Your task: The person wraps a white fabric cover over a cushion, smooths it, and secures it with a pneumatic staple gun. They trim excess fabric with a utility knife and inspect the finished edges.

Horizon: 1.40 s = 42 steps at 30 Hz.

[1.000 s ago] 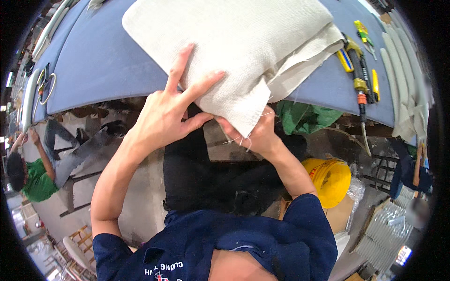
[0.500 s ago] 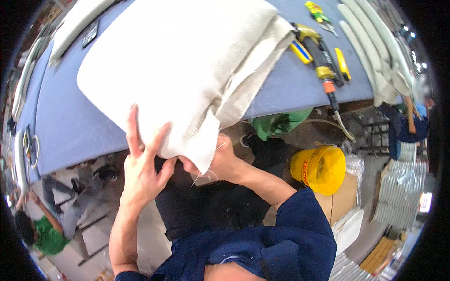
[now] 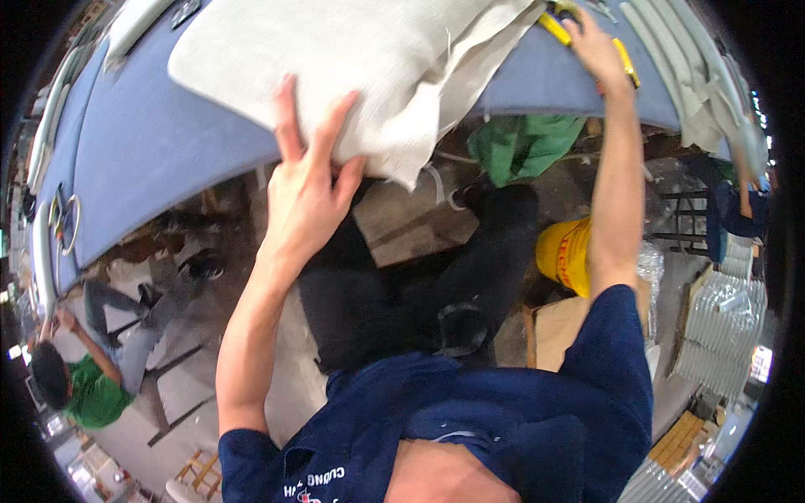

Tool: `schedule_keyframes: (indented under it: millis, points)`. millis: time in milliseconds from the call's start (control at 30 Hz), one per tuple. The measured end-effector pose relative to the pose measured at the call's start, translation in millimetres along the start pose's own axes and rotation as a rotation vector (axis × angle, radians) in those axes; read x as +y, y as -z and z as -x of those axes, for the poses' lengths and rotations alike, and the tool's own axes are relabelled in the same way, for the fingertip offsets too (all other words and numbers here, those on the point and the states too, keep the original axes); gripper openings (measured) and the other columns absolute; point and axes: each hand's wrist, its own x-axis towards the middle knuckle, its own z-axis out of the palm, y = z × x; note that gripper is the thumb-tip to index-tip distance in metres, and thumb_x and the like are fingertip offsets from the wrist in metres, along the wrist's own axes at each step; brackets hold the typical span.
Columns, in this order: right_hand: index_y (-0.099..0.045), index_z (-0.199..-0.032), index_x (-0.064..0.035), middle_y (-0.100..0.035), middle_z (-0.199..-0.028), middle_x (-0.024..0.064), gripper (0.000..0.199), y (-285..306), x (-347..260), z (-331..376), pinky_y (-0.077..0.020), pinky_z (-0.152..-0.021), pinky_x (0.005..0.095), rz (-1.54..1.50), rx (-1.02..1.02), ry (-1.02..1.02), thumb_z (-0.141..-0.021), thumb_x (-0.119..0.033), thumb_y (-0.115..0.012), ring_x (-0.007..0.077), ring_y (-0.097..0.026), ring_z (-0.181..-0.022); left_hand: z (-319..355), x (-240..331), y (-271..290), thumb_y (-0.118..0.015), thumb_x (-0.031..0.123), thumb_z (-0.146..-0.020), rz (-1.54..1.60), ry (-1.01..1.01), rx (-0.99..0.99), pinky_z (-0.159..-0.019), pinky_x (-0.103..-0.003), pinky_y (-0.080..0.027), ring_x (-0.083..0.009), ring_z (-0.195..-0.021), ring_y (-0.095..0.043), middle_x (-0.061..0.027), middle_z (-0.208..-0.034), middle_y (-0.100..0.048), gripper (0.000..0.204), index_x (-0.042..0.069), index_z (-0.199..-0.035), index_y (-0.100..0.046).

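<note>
Left grip (image 3: 302,197), fingers spread, steadied an off-white woven-fabric panel (image 3: 335,50) overhanging the blue cloth-topped counter (image 3: 184,126); right grip (image 3: 595,52), closure unclear, sat between 2 slim yellow hand tools (image 3: 554,30), likely a tool-fetching step calling for a firm hold.

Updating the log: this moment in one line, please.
left hand: on pale fabric-covered panel | right hand: at yellow-and-black tool, grip unclear

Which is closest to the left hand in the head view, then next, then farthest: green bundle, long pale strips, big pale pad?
1. Big pale pad: the left hand touches it.
2. Green bundle: to the right, by the blue table.
3. Long pale strips: farther right, at the table's end.
</note>
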Motion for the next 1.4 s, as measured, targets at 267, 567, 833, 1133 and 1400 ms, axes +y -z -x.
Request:
schedule_keyframes:
  millis: [267, 567, 833, 1133, 1400]
  points:
    - [-0.053, -0.153, -0.0153, -0.073, -0.119, 0.0134, 0.056, 121.6, -90.1, 36.8, -0.0550, -0.078, 0.0293, -0.594, 0.021, -0.074, -0.101, -0.033, -0.067, 0.0160, -0.068, -0.090, 10.3, -5.7, -10.0, -0.077, 0.012, -0.095, -0.061, 0.043, 0.126, -0.074, -0.042, -0.065, -0.0388, -0.090, -0.076, -0.0270, -0.173, -0.016, 0.071, 0.027, -0.158, -0.048]
    - [-0.072, -0.114, -0.0026, -0.076, -0.097, 0.0102, 0.028, 97.6, -252.8, 293.7, -0.0593, -0.080, 0.0313, -1.203, -0.056, 0.189, -0.089, -0.014, -0.079, 0.0186, -0.075, -0.089, 10.5, -16.6, -22.2, -0.084, 0.020, -0.090, -0.147, -0.053, 0.226, -0.074, -0.045, -0.066, -0.0462, -0.107, -0.073, -0.0293, -0.171, -0.022, 0.075, 0.030, -0.156, -0.050]
    - [-0.073, -0.119, 0.0018, -0.081, -0.091, 0.0085, 0.034, 42.7, -295.1, 296.2, -0.0604, -0.070, 0.0251, -1.146, -0.029, 0.214, -0.089, -0.007, -0.084, 0.0134, -0.079, -0.079, 11.2, -20.0, -20.0, -0.079, -0.010, -0.066, -0.205, -0.054, 0.188, -0.080, -0.047, -0.067, -0.0517, -0.120, -0.067, -0.0293, -0.173, -0.015, 0.105, 0.032, -0.157, -0.049]
    - [-0.074, -0.114, -0.0003, -0.078, -0.090, 0.0171, 0.039, 28.3, -281.7, 285.6, -0.0591, -0.066, 0.0353, -1.159, -0.154, 0.271, -0.080, -0.017, -0.084, 0.0295, -0.078, -0.073, 17.8, -13.2, -17.1, -0.065, -0.024, -0.064, -0.156, 0.015, 0.147, -0.072, -0.042, -0.065, -0.0469, -0.127, -0.064, -0.0231, -0.174, -0.020, 0.107, 0.025, -0.158, -0.049]
    - [-0.072, -0.116, 0.0001, -0.079, -0.105, 0.0122, 0.037, 74.5, -275.0, 269.3, -0.0583, -0.083, 0.0315, -1.247, -0.167, 0.177, -0.083, -0.012, -0.084, 0.0162, -0.077, -0.093, 14.0, -20.6, 1.0, -0.075, -0.009, -0.081, -0.053, -0.005, 0.099, -0.074, -0.041, -0.064, -0.0428, -0.103, -0.073, -0.0260, -0.175, -0.016, 0.087, 0.022, -0.158, -0.049]
